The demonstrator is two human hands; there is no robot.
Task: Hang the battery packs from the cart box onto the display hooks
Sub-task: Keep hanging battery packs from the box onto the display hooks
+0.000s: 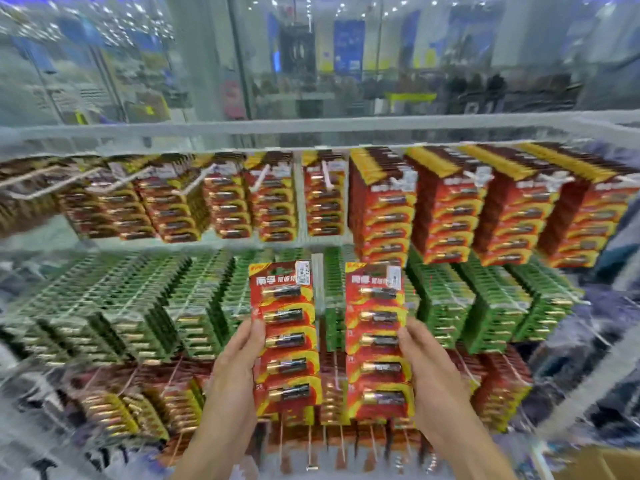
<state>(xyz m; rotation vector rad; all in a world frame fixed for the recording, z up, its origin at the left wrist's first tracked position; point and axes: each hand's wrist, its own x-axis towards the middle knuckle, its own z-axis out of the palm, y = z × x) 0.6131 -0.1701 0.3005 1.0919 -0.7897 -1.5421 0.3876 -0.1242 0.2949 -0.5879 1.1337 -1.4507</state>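
Note:
My left hand (235, 368) grips a red and yellow battery pack (285, 336) by its left edge, held upright. My right hand (427, 370) grips a second, matching battery pack (377, 341) by its right edge. Both packs are held side by side in front of the display, level with the green row. Above them, the top row of red battery packs (381, 216) hangs on white display hooks (259, 176). Several hooks at the upper left (52, 185) stick out bare at their tips. The cart box is mostly out of view.
A row of green battery packs (440, 299) hangs behind the two held packs, and a lower red row (498, 393) hangs below. A clear shelf edge (311, 133) runs across above the top row. A brown cardboard corner (609, 462) shows at the bottom right.

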